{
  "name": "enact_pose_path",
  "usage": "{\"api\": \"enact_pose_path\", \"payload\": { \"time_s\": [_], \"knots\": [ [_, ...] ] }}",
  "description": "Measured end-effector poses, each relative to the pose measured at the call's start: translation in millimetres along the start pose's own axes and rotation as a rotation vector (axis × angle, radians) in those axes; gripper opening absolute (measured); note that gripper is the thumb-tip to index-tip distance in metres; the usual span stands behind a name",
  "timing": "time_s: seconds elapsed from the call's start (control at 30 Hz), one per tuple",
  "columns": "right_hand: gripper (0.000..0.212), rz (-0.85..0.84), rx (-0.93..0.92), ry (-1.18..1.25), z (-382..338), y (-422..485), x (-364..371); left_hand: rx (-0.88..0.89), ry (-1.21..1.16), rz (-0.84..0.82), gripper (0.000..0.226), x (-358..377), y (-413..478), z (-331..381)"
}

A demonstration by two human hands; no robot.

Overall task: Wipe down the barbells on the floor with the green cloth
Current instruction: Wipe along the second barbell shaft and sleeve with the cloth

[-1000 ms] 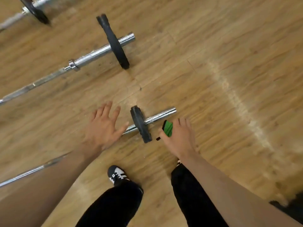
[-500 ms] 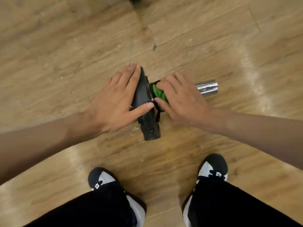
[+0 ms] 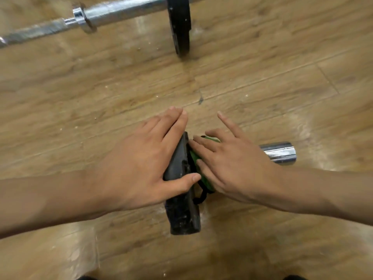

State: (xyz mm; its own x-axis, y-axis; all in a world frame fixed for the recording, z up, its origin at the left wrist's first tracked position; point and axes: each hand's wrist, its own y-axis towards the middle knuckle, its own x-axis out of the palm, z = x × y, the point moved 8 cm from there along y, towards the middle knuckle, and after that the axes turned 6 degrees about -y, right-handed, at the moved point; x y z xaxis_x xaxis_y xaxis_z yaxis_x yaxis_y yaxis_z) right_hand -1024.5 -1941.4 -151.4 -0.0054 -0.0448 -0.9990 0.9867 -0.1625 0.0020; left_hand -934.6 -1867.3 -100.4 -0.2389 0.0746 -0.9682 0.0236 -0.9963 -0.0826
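- While our left hand (image 3: 145,166) lies flat on the left face of the near weight plate (image 3: 182,215), fingers straight over the rim and thumb across its edge, it grips nothing and just presses.
- Our right hand (image 3: 238,168) is spread, not clenched. The fingers press the green cloth (image 3: 194,157) against the plate's right face, with the index finger lifted clear.
- Cloth is bunched between our right fingers and the plate. Its black loop (image 3: 199,197) hangs just beside the plate.
- Chrome sleeve (image 3: 278,152) sticks out past our right wrist, low over the wooden floor (image 3: 262,77).
- Second barbell (image 3: 121,11) lies well apart, farther out, and its far plate (image 3: 180,27) stands on edge.
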Motion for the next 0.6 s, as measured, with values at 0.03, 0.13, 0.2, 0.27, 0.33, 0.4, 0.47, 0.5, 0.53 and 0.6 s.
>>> {"api": "enact_pose_path", "payload": {
  "time_s": [0.03, 0.13, 0.2, 0.27, 0.33, 0.4, 0.47, 0.5, 0.53, 0.6],
  "knots": [
    [0.054, -0.062, 0.042, 0.026, 0.7, 4.5, -0.7, -0.005, 0.018, -0.022, 0.106, -1.1, -0.2, -0.1],
    [0.044, -0.107, 0.126, 0.160, -7.4, 14.0, -1.1, -0.017, 0.052, -0.084, 0.106, -2.3, 0.7, 0.0],
    [0.050, -0.080, 0.118, 0.192, -15.9, 13.6, 7.9, -0.029, 0.041, -0.085, 0.102, 0.8, 4.1, 1.9],
    [0.064, -0.109, 0.109, 0.170, -18.4, 7.7, 21.3, -0.068, -0.005, -0.076, 0.101, 5.4, 7.2, 3.1],
    [0.070, -0.086, 0.126, 0.132, -13.5, 1.1, 28.0, -0.116, -0.051, -0.044, 0.104, 7.2, 5.8, 3.6],
    [0.067, -0.079, 0.129, 0.077, -10.5, -3.3, 30.2, -0.111, -0.061, -0.015, 0.106, 6.5, 3.6, 5.6],
    [0.064, -0.066, 0.122, 0.036, -8.4, -7.1, 32.0, -0.079, -0.048, -0.003, 0.105, 6.6, 1.7, 9.0],
    [0.062, -0.062, 0.127, 0.019, -6.5, -10.9, 32.5, -0.077, -0.048, 0.004, 0.104, 7.5, 0.7, 9.7],
    [0.059, -0.061, 0.133, 0.000, -3.4, -17.3, 35.1, -0.080, -0.055, 0.015, 0.103, 8.6, -0.8, 10.5],
    [0.053, -0.052, 0.168, -0.018, 10.1, -33.9, 37.9, -0.070, -0.064, 0.047, 0.099, 11.0, -3.2, 12.4]
  ]
}}
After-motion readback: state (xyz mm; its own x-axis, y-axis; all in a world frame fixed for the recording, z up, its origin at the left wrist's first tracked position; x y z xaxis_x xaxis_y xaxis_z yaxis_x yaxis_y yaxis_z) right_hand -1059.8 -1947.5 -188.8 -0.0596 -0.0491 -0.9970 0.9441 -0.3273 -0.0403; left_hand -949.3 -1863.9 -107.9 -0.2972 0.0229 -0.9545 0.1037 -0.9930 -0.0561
